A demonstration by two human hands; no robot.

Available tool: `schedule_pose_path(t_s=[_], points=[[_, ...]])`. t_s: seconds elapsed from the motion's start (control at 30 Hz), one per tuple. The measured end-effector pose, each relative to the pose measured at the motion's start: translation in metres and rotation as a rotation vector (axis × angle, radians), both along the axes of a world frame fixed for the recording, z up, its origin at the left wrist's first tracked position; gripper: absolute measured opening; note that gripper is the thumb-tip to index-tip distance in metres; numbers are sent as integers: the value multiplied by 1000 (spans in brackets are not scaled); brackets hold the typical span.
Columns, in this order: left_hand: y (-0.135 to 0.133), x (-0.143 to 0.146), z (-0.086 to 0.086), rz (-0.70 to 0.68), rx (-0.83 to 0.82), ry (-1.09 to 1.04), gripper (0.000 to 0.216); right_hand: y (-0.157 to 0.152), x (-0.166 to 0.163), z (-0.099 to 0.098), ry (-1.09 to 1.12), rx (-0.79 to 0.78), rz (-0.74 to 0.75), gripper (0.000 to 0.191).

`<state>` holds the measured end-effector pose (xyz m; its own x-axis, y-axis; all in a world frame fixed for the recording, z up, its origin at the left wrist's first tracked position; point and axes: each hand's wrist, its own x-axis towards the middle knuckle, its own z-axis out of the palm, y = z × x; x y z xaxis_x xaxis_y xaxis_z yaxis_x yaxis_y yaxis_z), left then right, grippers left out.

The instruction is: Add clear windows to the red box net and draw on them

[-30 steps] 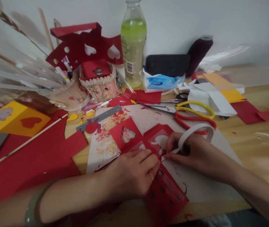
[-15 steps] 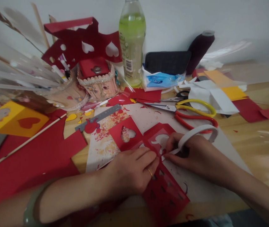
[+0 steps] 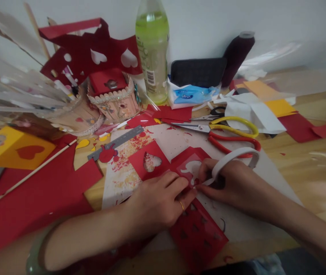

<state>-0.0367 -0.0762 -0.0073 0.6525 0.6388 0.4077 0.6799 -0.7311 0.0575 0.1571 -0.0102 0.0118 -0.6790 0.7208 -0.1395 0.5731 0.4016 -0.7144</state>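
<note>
A red paper cut-out [image 3: 198, 225] with a heart window, an animal-shaped window and small triangular holes lies on a white sheet [image 3: 268, 191]. My left hand [image 3: 163, 198], wearing a gold ring, rests across its middle. The left fingers are curled together, pressing on the paper close to the right fingertips; what lies beneath them is hidden. My right hand [image 3: 226, 181] is closed, with thumb and forefinger pinching a narrow white strip. This strip runs off a roll of white tape [image 3: 223, 160] that loops over the hand.
Yellow-and-red-handled scissors [image 3: 234, 139] lie behind my right hand, and a grey ruler [image 3: 122, 141] lies to the left. A bottle [image 3: 153, 57], a phone [image 3: 198, 71] and a decorated basket [image 3: 117, 105] stand along the wall. Red paper [image 3: 33, 202] and a yellow box [image 3: 18, 149] occupy the left side.
The view has shifted slightly, moving most things a little to the left. My left fingertips have edged closer to the right ones along the strip. The right hand still pinches the tape.
</note>
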Motion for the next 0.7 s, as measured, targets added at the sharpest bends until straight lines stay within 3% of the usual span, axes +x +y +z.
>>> schedule_pose_path(t_s=[0.13, 0.43, 0.57, 0.7], points=[[1, 0, -2, -8, -50, 66, 20, -3, 1, 2, -26, 73, 9, 10], [3, -3, -7, -75, -89, 74, 15, -2, 21, 3, 20, 158, -118, 18], [4, -2, -5, -76, -67, 56, 12, 10, 26, 9, 107, 77, -179, 27], [3, -2, -3, -75, -76, 50, 14, 13, 30, 7, 140, 39, -158, 25]])
